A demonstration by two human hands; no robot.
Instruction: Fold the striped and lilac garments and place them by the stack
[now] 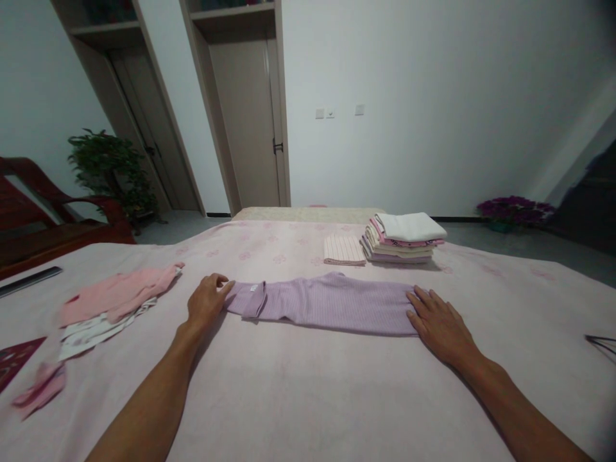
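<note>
A lilac ribbed top [332, 301] lies folded into a long narrow strip across the bed-like surface in front of me. Near its left end, a folded-back part shows a small white tag. My left hand [206, 300] is at that left end, with thumb and fingers curled together on the cloth's edge. At the opposite end, my right hand [440, 324] rests palm down, its fingers stretched out and spread over the fabric.
A pink patterned sheet [308, 391] covers the surface. Behind the top sit a folded striped cloth [344, 250] and a stack of folded clothes [404, 237]. Loose pink clothing [120, 292], a small pink cloth [42, 388] and a dark red flat item [18, 360] lie left.
</note>
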